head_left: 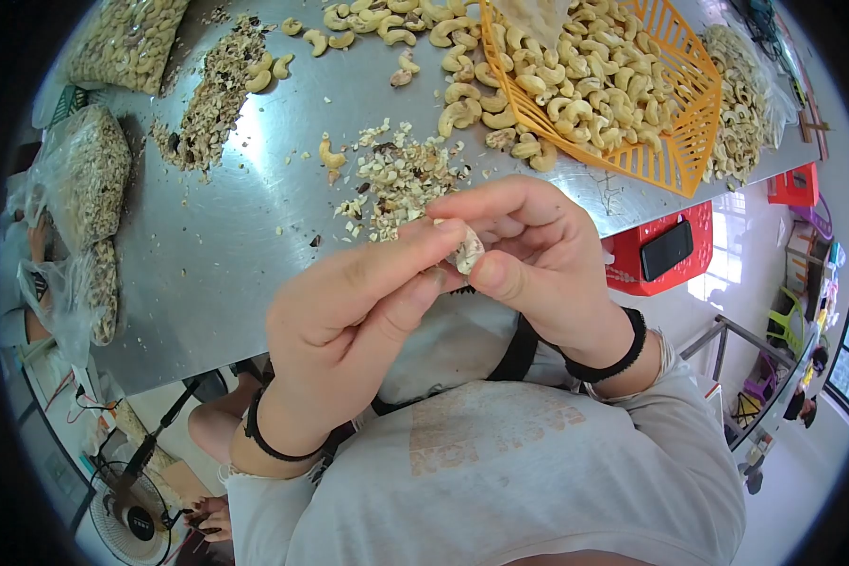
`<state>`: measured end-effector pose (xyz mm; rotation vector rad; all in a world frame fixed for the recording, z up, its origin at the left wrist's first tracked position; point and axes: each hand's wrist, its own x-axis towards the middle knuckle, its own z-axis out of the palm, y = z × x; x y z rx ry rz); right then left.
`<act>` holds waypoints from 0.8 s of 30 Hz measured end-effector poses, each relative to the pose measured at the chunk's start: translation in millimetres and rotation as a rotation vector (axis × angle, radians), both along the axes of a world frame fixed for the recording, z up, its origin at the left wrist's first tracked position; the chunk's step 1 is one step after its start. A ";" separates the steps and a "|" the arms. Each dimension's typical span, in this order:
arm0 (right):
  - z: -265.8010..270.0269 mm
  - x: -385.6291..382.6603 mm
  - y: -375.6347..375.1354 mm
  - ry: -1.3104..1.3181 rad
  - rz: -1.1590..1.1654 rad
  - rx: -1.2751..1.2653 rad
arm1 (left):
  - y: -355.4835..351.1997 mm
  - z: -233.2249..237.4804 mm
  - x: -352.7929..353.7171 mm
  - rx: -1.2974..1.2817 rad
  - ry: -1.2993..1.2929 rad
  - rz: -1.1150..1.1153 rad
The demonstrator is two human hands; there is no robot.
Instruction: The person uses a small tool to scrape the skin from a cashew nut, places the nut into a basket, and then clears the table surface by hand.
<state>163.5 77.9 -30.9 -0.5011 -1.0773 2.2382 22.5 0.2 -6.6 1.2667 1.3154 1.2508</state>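
A pale cashew nut (468, 248) with flecks of skin is pinched between my hands, just above the table's front edge. My right hand (543, 253) is closed on it, the thumb against its side and the forefinger arched over the top. From the other side, my left hand (354, 316) is closed too, its fingertips pressed to the nut; the inner side of that grip is hidden. Just beyond my fingers lies a heap of cashew skin and crumbs (404, 179). A single cashew piece (330, 156) rests left of the heap.
An orange plastic basket (693, 141) full of cashews stands at the back right, loose cashews (460, 90) beside it. Bagged nuts (123, 42) and bags of fragments (99, 179) line the left. A phone (666, 251) lies on a red stool (637, 275) to the right.
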 end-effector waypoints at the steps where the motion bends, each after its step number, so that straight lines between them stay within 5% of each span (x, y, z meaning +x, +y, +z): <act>1: -1.1 1.2 0.6 0.034 0.003 0.004 | 0.9 -0.7 0.0 0.058 0.060 -0.017; 4: -3.9 3.6 2.8 0.066 0.019 0.032 | 1.0 2.3 1.1 -0.044 -0.135 0.001; 14: -3.7 5.5 0.9 0.046 0.044 0.094 | -2.0 6.3 -5.5 -0.117 -0.209 -0.094; 24: -2.4 0.1 -3.7 -0.073 -0.075 0.230 | 1.5 0.4 -1.5 0.243 0.490 0.010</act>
